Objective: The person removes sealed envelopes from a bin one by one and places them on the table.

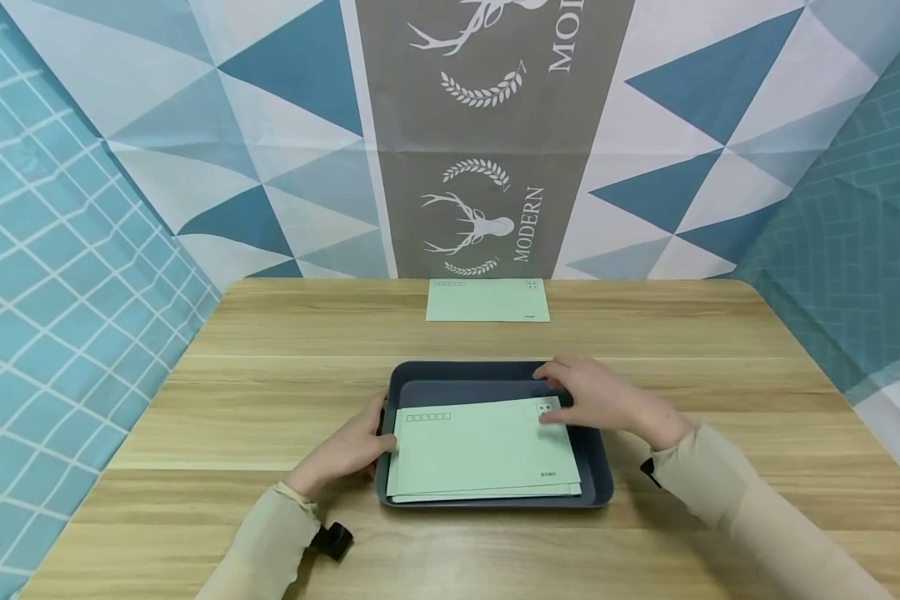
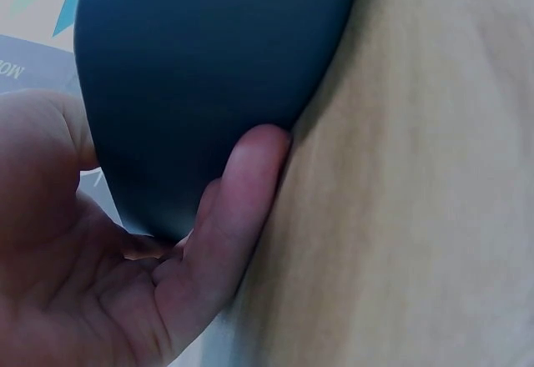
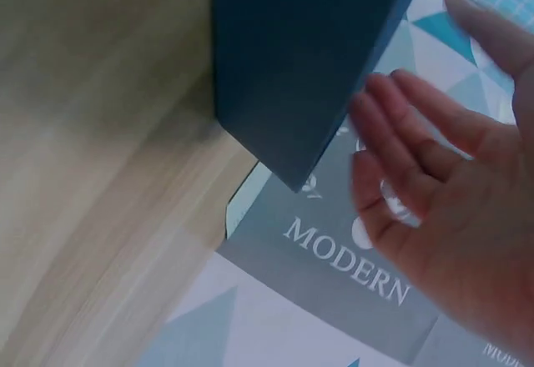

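Note:
A dark blue-grey tray [image 1: 598, 467] sits on the wooden table and holds a small stack of pale green envelopes [image 1: 487, 450], lying slightly askew toward its front. At the tray's left side my left hand [image 1: 354, 437] grips the wall, thumb over the rim beside the envelopes. In the left wrist view its fingers [image 2: 254, 167] wrap the tray's outer side close to the tabletop. Over the tray's right rim hovers my right hand [image 1: 596, 393], thumb near the printed stamp corner of the top envelope. The right wrist view shows loosely bent fingers [image 3: 405, 138] with nothing between them.
Another pale green envelope [image 1: 487, 301] lies at the table's far edge, behind the tray. A patterned cloth [image 1: 472, 142] with deer prints rises beyond that edge. Blue checked cloth [image 1: 60, 275] hangs at the left, teal cloth [image 1: 847, 250] at the right.

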`<state>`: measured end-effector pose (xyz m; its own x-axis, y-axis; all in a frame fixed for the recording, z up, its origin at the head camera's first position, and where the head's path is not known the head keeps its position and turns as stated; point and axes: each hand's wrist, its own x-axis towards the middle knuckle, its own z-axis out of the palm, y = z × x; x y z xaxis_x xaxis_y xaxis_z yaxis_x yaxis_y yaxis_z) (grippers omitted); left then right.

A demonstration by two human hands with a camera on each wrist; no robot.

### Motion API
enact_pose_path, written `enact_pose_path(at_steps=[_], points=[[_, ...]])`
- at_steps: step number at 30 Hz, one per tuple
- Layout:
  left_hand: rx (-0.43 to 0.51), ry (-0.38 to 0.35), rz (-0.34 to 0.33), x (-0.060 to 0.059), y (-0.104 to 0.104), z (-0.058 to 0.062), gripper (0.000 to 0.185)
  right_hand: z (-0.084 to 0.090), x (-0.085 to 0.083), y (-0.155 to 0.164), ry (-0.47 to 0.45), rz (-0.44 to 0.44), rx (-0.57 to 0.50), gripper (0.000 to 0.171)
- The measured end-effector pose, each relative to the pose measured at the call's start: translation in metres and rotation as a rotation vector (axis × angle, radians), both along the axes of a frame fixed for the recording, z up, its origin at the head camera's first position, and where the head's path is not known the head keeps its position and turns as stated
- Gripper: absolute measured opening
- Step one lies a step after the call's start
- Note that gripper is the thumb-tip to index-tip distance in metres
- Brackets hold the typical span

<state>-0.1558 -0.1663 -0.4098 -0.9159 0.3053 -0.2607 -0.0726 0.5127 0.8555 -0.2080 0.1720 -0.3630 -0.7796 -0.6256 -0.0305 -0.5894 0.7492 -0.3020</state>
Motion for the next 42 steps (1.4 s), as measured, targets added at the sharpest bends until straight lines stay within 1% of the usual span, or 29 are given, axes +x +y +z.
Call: enact_pose_path(at_steps=[2, 4, 10, 14, 19, 28, 34, 37, 40, 42], points=[[0.001, 0.002, -0.001, 0.000, 0.000, -0.001, 0.077, -0.003, 0.005, 0.000, -0.027, -0.015, 0.074, 0.075], [0.002, 0.007, -0.001, -0.001, -0.001, -0.001, 0.077, -0.006, 0.007, 0.001, -0.034, -0.014, 0.115, 0.088], [-0.006, 0.012, -0.011, -0.001, -0.001, -0.002, 0.075, -0.016, 0.011, 0.004, -0.017, 0.030, 0.141, 0.111], [-0.006, 0.017, -0.014, -0.001, -0.001, -0.002, 0.075, -0.021, 0.012, 0.005, 0.004, 0.046, 0.140, 0.121], [-0.012, 0.018, -0.006, -0.001, -0.001, -0.003, 0.076, -0.028, 0.014, 0.007, 0.063, 0.044, 0.128, 0.122], [-0.021, 0.017, -0.001, -0.001, 0.000, -0.002, 0.076, -0.033, 0.016, 0.009, 0.092, -0.011, 0.107, 0.119], [-0.018, 0.009, 0.011, -0.001, 0.000, -0.002, 0.078, -0.034, 0.018, 0.011, 0.110, -0.033, 0.059, 0.116], [-0.007, 0.004, 0.012, -0.001, 0.000, -0.001, 0.078, -0.034, 0.020, 0.011, 0.114, -0.029, 0.021, 0.112], [0.000, 0.007, 0.006, 0.000, 0.001, 0.000, 0.078, -0.034, 0.023, 0.010, 0.093, -0.041, -0.027, 0.113], [0.002, 0.011, 0.001, 0.000, 0.001, 0.000, 0.078, -0.034, 0.026, 0.009, 0.069, -0.058, -0.068, 0.116]])
